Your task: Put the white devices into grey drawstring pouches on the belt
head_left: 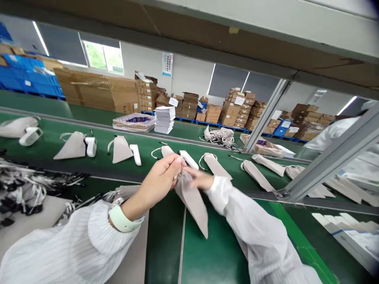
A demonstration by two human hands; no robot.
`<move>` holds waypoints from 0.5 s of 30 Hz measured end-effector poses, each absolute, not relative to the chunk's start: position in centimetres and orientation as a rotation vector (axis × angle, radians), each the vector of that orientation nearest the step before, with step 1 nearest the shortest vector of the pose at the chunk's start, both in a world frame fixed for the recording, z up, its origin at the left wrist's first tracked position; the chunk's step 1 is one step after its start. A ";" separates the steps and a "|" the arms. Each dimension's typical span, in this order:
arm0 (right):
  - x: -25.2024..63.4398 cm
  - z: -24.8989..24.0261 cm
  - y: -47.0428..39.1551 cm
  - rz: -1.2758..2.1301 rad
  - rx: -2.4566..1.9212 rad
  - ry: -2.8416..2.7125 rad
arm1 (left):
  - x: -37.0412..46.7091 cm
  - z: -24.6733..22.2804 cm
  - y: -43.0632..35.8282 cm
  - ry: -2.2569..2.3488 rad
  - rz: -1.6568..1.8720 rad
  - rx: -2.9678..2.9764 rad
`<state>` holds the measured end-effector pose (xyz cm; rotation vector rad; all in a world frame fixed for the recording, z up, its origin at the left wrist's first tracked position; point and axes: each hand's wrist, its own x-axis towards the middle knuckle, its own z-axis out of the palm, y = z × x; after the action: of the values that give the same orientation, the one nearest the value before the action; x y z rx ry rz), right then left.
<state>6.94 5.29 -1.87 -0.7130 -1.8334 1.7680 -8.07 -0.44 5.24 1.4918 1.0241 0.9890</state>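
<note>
A grey drawstring pouch (197, 207) hangs point-down in front of me, just over the near green surface. My left hand (160, 177) is closed around its gathered neck, thumb on top. My right hand (203, 180) is smeared by motion, its fingers and thumb closed about the pouch's upper part from the right. What is inside the pouch is hidden. Right behind my hands, a white handheld device (189, 159) lies on the belt beside another grey pouch (167, 151). A further pouch (217, 165) rests a little to the right.
Several pouches and white devices (135, 154) line the green belt (156, 167). Left of me are heaped pouches with cords and black toggles (32, 189). White boxes (349, 232) stand at right. A slanted metal post (268, 108) and an overhead shelf (189, 29) frame the space. Booklets (164, 119) are stacked beyond.
</note>
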 end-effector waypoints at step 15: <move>22.1 -4.0 10.7 -0.176 -2.403 -1.209 | -19.2 -3.0 -2.2 1.553 -0.062 2.735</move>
<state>22.15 10.70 -4.04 -2.4027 -1.2091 -0.1764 -19.16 -2.15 -3.01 2.7347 1.5527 -0.0618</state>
